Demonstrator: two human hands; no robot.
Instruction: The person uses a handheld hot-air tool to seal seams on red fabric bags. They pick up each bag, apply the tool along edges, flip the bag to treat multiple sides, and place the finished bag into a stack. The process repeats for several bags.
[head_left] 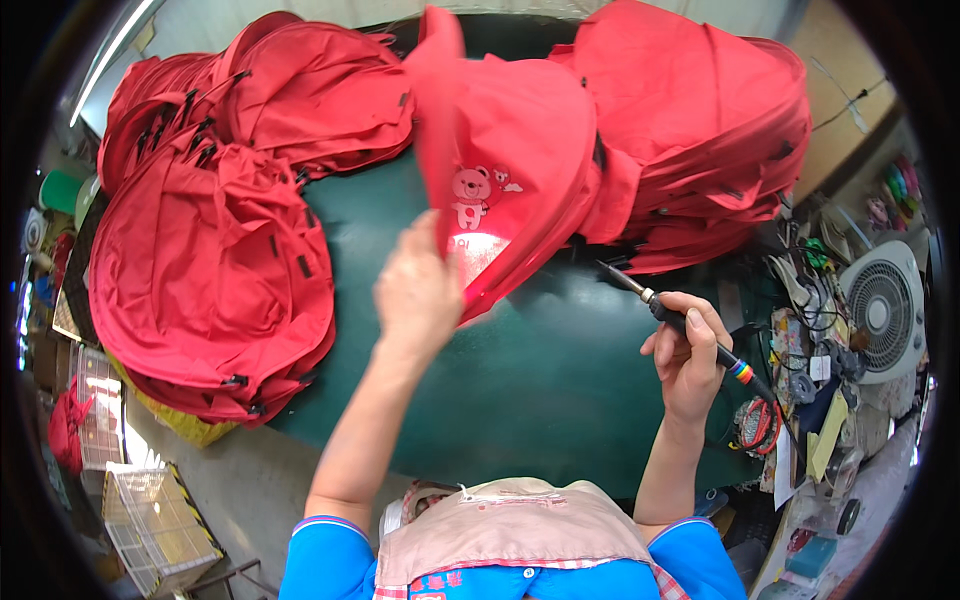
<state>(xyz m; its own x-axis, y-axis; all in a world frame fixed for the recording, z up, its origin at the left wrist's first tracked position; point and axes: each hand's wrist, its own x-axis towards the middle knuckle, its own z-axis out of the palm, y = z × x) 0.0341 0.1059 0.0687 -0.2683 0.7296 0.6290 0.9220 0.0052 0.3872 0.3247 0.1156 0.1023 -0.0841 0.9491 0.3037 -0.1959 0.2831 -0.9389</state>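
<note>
My left hand [420, 285] is closed on the near left edge of a red fabric backpack [530, 130], which is lifted and blurred along its left side. A printed bear with a smaller figure and a cloud shows on the bag's front, beside a bright patch of light. Its far end reaches the red bags behind it. In my right hand [695, 355] is a soldering iron [670, 315], gripped by its black handle. The metal tip points up and left, apart from my left hand and close to the dark underside of the bags on the right.
Red backpacks [210, 270] lie piled on the left of the dark green table [480, 420]. Another stack of red bags [700, 120] stands at the back right. A white fan [880, 312] and cluttered cables are at the right. Wire crates [160, 525] sit at the lower left.
</note>
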